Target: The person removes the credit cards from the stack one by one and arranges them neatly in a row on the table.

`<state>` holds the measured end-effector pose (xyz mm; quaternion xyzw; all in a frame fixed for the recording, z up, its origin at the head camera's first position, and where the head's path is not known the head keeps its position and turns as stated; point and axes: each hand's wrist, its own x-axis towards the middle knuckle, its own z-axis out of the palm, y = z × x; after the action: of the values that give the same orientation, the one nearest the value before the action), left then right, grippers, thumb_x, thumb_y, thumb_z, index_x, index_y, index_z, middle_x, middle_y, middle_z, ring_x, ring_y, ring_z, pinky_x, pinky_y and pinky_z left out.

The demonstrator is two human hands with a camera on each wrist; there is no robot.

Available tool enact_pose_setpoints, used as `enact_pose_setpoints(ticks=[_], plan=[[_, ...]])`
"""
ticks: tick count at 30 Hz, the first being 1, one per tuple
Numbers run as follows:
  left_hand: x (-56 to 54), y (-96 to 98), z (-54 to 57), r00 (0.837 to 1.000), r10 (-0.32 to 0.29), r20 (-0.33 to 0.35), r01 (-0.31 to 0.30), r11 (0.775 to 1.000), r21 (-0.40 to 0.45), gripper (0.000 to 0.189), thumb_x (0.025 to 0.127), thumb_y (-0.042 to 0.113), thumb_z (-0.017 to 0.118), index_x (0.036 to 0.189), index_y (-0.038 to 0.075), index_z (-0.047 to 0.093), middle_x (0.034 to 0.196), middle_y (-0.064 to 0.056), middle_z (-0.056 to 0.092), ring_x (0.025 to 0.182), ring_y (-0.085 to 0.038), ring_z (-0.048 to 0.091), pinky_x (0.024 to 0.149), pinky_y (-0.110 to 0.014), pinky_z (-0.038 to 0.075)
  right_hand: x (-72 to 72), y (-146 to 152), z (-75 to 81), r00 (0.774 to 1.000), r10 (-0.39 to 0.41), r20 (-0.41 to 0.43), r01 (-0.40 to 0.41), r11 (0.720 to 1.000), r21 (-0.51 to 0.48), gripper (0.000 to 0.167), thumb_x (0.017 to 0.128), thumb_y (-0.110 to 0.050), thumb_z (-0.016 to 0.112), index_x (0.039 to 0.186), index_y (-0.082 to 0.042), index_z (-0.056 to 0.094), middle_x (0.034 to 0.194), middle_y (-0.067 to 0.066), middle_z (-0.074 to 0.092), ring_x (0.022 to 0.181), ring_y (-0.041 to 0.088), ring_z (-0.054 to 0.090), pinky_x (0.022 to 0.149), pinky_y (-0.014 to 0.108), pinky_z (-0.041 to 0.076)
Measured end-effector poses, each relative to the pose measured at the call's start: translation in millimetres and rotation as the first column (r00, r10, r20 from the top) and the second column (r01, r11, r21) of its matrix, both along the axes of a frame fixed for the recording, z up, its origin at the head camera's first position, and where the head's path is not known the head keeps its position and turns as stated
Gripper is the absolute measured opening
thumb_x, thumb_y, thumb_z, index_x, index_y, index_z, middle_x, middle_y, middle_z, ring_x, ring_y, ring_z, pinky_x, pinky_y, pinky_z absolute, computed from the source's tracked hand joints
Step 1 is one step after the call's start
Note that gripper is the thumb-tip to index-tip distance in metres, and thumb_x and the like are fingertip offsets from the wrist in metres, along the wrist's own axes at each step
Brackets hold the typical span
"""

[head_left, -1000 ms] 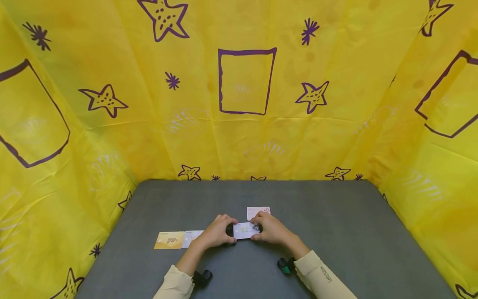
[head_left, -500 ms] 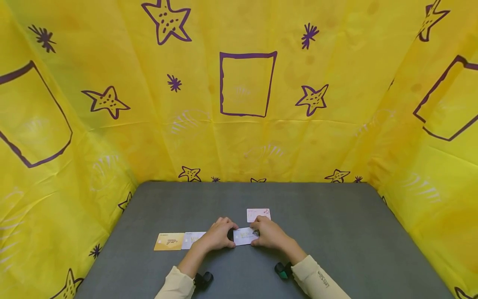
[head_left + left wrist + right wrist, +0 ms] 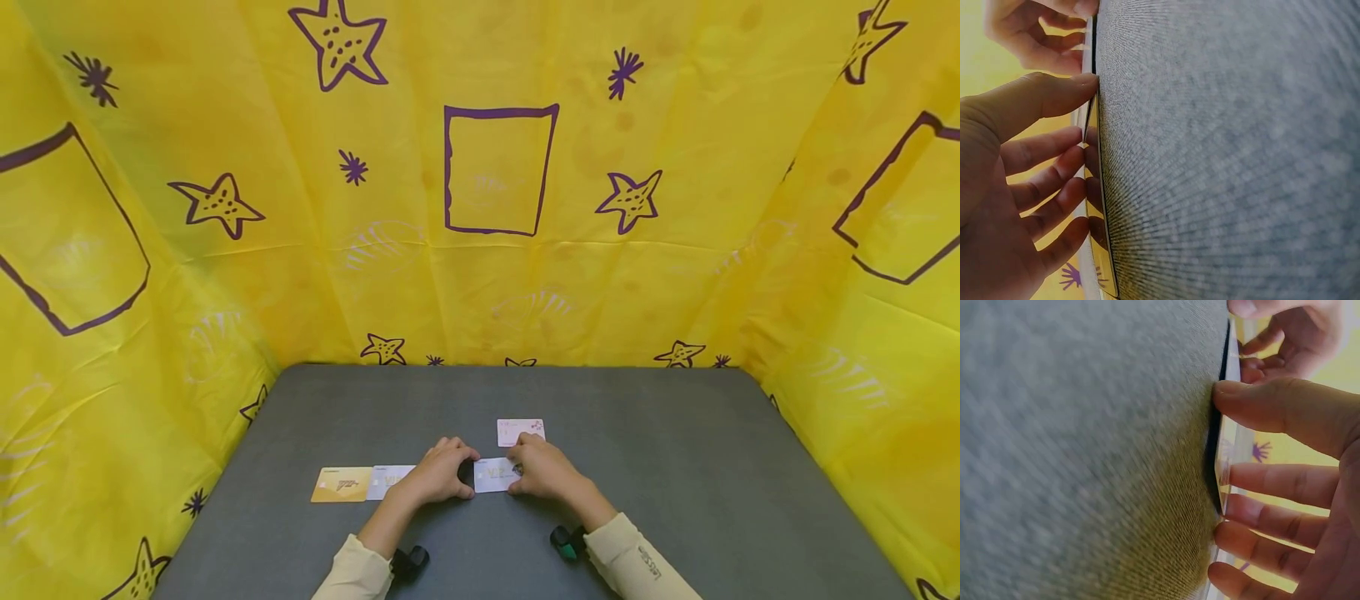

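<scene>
A row of cards lies on the grey table (image 3: 637,467): a gold card (image 3: 341,484), then a white card (image 3: 384,482) partly covered by my left forearm. A black card (image 3: 466,472) comes after, mostly hidden under my left hand (image 3: 435,472), whose thumb and fingers hold it at its near and far edges. My right hand (image 3: 546,468) pinches the right end of a white VIP card (image 3: 491,475) beside it. In the right wrist view, a dark gap shows under this white card (image 3: 1227,434). The left wrist view shows my left fingers reflected in a glossy card (image 3: 1099,206).
A pale pink card (image 3: 517,431) lies just beyond my right fingertips. Yellow cloth (image 3: 495,292) with purple starfish drawings encloses the back and sides of the table. A black wrist mount (image 3: 410,563) is strapped to my left wrist.
The white VIP card has moved slightly towards me and come level beside the black card, after a brief tilt. More of the black card's right end shows at my left hand.
</scene>
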<state>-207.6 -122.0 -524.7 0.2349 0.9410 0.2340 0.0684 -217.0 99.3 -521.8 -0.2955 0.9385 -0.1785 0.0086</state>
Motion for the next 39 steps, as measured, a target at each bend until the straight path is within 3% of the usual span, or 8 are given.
enact_pose_setpoints(ticks=[6,13,21,31,39], plan=[[0.1,0.1,-0.3,1.000,-0.002,-0.005,0.002,1.000,0.000,0.045,0.071,0.023,0.083,0.112,0.009,0.069,0.102,-0.003,0.061,0.099,-0.021,0.052,0.087,-0.041,0.041,0.4,-1.2,0.0,1.000,0.016,0.006,-0.016,1.000,0.001,0.034,0.066,-0.024,0.084,0.093,-0.007,0.073,0.082,-0.002,0.051,0.072,0.010,0.044,0.060,0.022,0.035],[-0.9,0.9,-0.7,1.000,-0.004,-0.005,0.004,1.000,-0.010,0.045,0.071,0.022,0.082,0.112,0.009,0.069,0.103,-0.004,0.061,0.100,-0.023,0.052,0.088,-0.042,0.041,-2.5,4.4,1.7,1.000,-0.022,0.007,0.021,0.998,0.057,0.033,0.064,-0.024,0.085,0.090,-0.009,0.073,0.081,-0.002,0.050,0.068,0.010,0.043,0.059,0.024,0.035],[0.5,2.2,0.2,1.000,-0.002,-0.018,0.002,1.000,-0.010,0.044,0.070,0.021,0.083,0.108,0.008,0.068,0.101,-0.006,0.061,0.099,-0.024,0.052,0.086,-0.043,0.041,-0.4,2.9,1.0,0.999,0.029,-0.015,-0.029,0.999,0.017,0.031,0.063,-0.024,0.086,0.086,-0.009,0.071,0.080,-0.002,0.049,0.067,0.010,0.041,0.058,0.023,0.034],[0.6,1.0,-0.2,1.000,0.000,-0.008,0.000,1.000,-0.021,0.042,0.071,0.024,0.082,0.108,0.010,0.069,0.103,-0.004,0.061,0.100,-0.023,0.052,0.087,-0.042,0.041,1.3,0.8,0.4,1.000,-0.003,0.003,0.003,1.000,0.017,0.034,0.063,-0.025,0.087,0.091,-0.010,0.073,0.081,-0.003,0.051,0.069,0.010,0.043,0.059,0.023,0.035],[0.4,5.0,0.9,0.999,-0.001,-0.044,-0.002,0.998,-0.056,0.046,0.070,0.027,0.084,0.109,0.009,0.068,0.102,-0.004,0.061,0.099,-0.023,0.052,0.085,-0.041,0.042,2.3,0.4,0.9,1.000,-0.010,-0.002,0.010,1.000,0.004,0.035,0.064,-0.025,0.087,0.092,-0.008,0.073,0.082,-0.002,0.051,0.071,0.011,0.043,0.060,0.024,0.035]])
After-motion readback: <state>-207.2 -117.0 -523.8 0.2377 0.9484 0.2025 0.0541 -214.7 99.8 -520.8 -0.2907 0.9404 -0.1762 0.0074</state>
